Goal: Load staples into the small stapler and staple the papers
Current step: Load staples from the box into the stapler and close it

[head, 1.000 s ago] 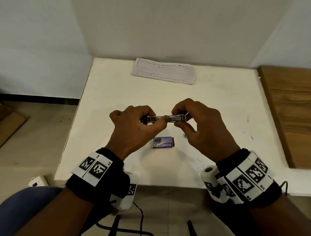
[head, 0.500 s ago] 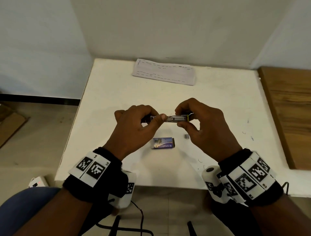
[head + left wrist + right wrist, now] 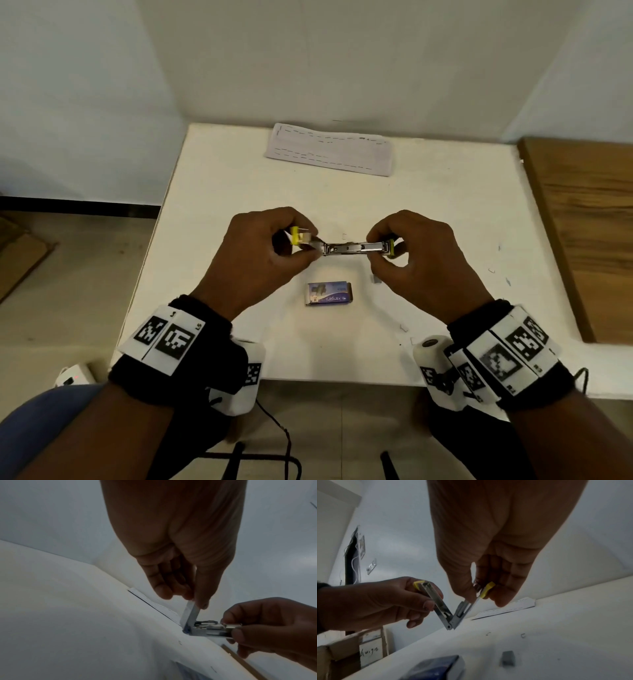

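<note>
A small metal stapler with yellow ends hangs above the white table, hinged open in a V. My left hand pinches the yellow-tipped top arm. My right hand pinches the other yellow-tipped half between thumb and fingers. Under the hands lies a blue staple box. Beside it, a short grey strip of staples rests on the table. The folded papers lie at the table's far edge.
A wooden board adjoins the table on the right. Loose bent staples dot the tabletop. Walls close the far side. A cardboard box stands left of the table, and a blue chair seat is at the lower left.
The hands have drawn apart. The stapler, held shut between them before, now stands hinged open, with the left hand carrying the top arm to the left.
</note>
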